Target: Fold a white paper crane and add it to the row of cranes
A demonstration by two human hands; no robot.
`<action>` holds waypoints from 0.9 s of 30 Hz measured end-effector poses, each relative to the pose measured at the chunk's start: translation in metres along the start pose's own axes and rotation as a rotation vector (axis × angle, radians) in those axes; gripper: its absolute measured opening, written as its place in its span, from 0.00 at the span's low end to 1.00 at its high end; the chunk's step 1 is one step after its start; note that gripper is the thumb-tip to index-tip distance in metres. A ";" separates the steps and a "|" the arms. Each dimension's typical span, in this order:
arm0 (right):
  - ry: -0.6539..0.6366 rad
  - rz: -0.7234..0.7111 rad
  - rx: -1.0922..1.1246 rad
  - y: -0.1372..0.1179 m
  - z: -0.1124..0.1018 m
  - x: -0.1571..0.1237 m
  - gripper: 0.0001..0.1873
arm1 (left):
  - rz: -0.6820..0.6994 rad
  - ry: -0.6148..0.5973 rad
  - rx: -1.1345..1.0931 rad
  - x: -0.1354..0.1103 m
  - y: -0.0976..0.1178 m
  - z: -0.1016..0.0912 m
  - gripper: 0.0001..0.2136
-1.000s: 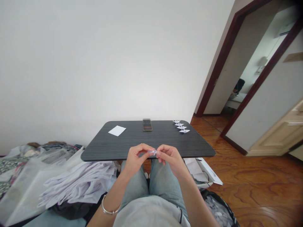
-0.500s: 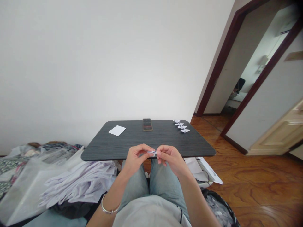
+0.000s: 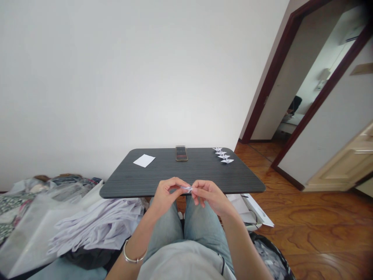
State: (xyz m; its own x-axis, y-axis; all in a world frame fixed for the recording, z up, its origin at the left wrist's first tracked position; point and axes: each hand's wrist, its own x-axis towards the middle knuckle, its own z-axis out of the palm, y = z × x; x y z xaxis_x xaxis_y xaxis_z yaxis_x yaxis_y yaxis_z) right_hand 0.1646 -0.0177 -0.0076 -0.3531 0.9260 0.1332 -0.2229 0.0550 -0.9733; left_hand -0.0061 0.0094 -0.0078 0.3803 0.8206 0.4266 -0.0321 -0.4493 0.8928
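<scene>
My left hand (image 3: 166, 194) and my right hand (image 3: 208, 193) meet above my knees, just in front of the near edge of the dark table (image 3: 145, 181). Both pinch a small folded piece of white paper (image 3: 187, 189) between thumb and fingertips. A silver bangle (image 3: 132, 256) circles my left wrist. Several small folded white paper figures (image 3: 223, 155) stand in a row at the table's far right. A flat white sheet (image 3: 144, 160) lies at the far left of the table.
A phone (image 3: 181, 153) lies at the middle of the table's far edge. Crumpled white sheets and plastic bags (image 3: 84, 225) pile up at my left. A bin with paper scraps (image 3: 268, 258) sits at my right on the wooden floor. An open doorway (image 3: 294, 112) is at right.
Both hands stay pinched on the paper and have risen very slightly; the fingers shift a little on it. Nothing on the table moved.
</scene>
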 end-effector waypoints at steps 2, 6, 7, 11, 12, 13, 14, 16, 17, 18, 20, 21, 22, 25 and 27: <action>-0.012 -0.008 -0.029 -0.001 0.000 0.000 0.13 | 0.003 -0.011 0.013 0.000 0.001 -0.001 0.01; -0.010 -0.068 -0.138 0.001 -0.002 0.000 0.12 | -0.009 -0.026 0.009 0.001 0.000 -0.002 0.01; 0.014 -0.100 -0.183 0.002 -0.002 0.000 0.11 | -0.015 -0.023 0.006 0.002 0.000 -0.003 0.01; 0.193 -0.328 -0.474 0.006 -0.002 -0.003 0.08 | -0.029 -0.009 -0.011 0.002 -0.002 -0.004 0.02; 0.231 -0.407 -0.564 0.007 -0.002 -0.003 0.07 | -0.029 -0.007 -0.016 0.002 -0.003 -0.004 0.02; 0.259 -0.487 -0.651 0.008 -0.002 -0.004 0.07 | -0.027 -0.005 -0.022 0.002 -0.003 -0.004 0.02; 0.275 -0.565 -0.727 0.009 -0.002 -0.004 0.07 | -0.025 -0.004 -0.027 0.002 -0.003 -0.004 0.02; 0.288 -0.704 -0.838 0.010 -0.002 -0.004 0.07 | -0.023 -0.001 -0.036 0.002 -0.003 -0.004 0.03; 0.289 -0.762 -0.880 0.011 -0.003 -0.004 0.07 | -0.024 0.000 -0.041 0.002 -0.003 -0.004 0.03; 0.289 -0.811 -0.917 0.012 -0.003 -0.003 0.07 | -0.027 0.002 -0.046 0.002 -0.003 -0.003 0.03; 0.291 -0.878 -0.986 0.015 -0.005 -0.003 0.08 | -0.035 0.007 -0.061 0.002 -0.003 -0.003 0.03; 0.297 -0.902 -1.018 0.016 -0.005 -0.003 0.08 | -0.040 0.008 -0.070 0.002 -0.002 -0.003 0.04; 0.305 -0.920 -1.046 0.017 -0.006 -0.003 0.08 | -0.043 0.009 -0.079 0.002 -0.002 -0.003 0.04; 0.334 -0.967 -1.097 0.022 -0.006 -0.002 0.09 | -0.056 0.008 -0.087 0.002 -0.002 -0.002 0.05; 0.360 -0.995 -1.103 0.024 -0.006 -0.001 0.09 | -0.064 0.006 -0.085 0.002 -0.003 -0.002 0.05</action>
State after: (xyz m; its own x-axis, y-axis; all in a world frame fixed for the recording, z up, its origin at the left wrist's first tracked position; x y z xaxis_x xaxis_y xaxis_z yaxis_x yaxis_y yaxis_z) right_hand 0.1648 -0.0156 -0.0325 -0.2051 0.3760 0.9036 0.5949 0.7810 -0.1899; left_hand -0.0074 0.0126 -0.0092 0.3785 0.8489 0.3689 -0.0859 -0.3646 0.9272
